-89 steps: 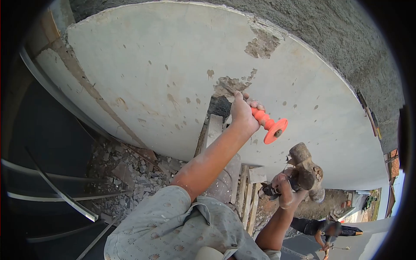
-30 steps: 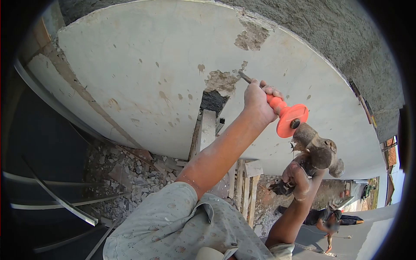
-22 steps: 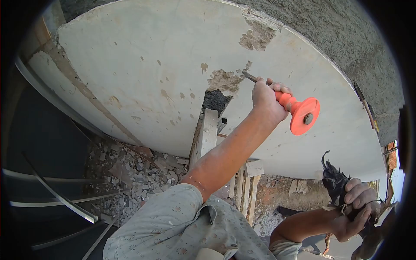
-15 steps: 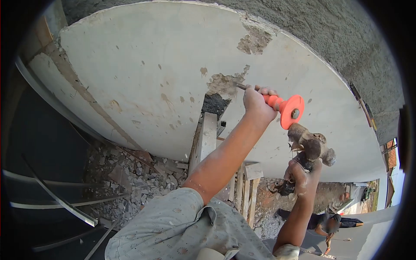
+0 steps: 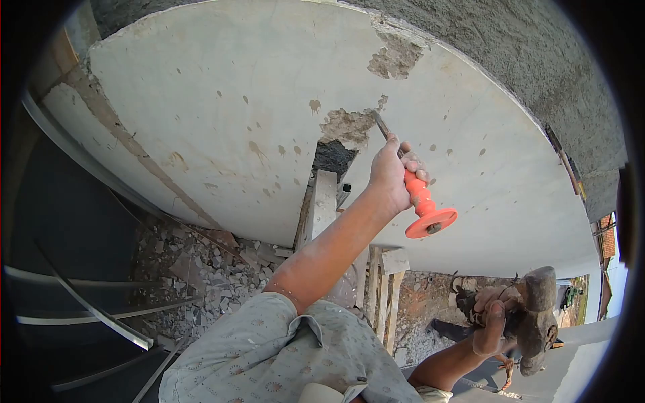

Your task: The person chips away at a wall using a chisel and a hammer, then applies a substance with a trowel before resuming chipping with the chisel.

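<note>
My left hand is closed around a chisel with an orange grip and a round orange guard. Its metal tip meets the wall at the upper right edge of a chipped patch. My right hand grips a hammer low on the right, apart from the chisel. The worn, dusty hammer head shows beyond my fingers; the handle is mostly hidden by my hand. Below the chipped patch is a dark hole in the pale plaster wall.
A wooden beam runs up to the hole. Broken rubble covers the ground below. Wooden posts stand near my body. Another person's hand shows at lower right, behind my hammer. Metal strips lie at left.
My right hand has swung the hammer down and right, away from the chisel's guard. The chisel has tilted steeper, its guard lower and its tip slightly higher on the wall.
</note>
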Demonstrator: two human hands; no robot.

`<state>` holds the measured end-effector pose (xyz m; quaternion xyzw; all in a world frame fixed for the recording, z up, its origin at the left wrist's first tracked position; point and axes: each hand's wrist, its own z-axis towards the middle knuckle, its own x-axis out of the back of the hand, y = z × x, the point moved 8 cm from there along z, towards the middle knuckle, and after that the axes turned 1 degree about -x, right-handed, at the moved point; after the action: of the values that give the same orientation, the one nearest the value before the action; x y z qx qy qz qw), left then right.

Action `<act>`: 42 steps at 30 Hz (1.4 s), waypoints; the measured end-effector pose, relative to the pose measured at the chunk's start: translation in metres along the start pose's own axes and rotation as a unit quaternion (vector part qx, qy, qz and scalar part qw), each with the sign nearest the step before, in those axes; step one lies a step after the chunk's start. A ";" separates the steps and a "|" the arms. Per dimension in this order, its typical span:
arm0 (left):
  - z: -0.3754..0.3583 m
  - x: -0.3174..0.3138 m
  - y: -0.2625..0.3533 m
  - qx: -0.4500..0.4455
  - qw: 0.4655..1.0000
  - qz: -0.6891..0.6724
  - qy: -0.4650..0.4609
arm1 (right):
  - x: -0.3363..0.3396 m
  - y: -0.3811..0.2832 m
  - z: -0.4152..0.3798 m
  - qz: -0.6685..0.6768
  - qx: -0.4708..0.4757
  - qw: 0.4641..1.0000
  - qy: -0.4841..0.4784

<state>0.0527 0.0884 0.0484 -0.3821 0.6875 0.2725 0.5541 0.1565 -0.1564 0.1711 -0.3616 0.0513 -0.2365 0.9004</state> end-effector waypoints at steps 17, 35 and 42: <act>0.009 0.001 -0.003 -0.004 1.000 -0.016 0.001 | -0.020 0.061 -0.037 0.057 -0.075 0.992 0.085; 0.017 -0.010 -0.013 -0.093 0.993 -0.014 0.070 | -0.039 0.127 -0.041 0.138 -0.183 0.968 0.106; 0.015 0.032 -0.007 -0.121 0.989 0.056 0.068 | 0.003 0.164 -0.095 0.071 -0.368 0.925 0.063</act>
<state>0.0633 0.0894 0.0136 -0.4249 0.7060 0.3574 0.4397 0.1978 -0.1150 -0.0091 -0.6472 0.2170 -0.1583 0.7134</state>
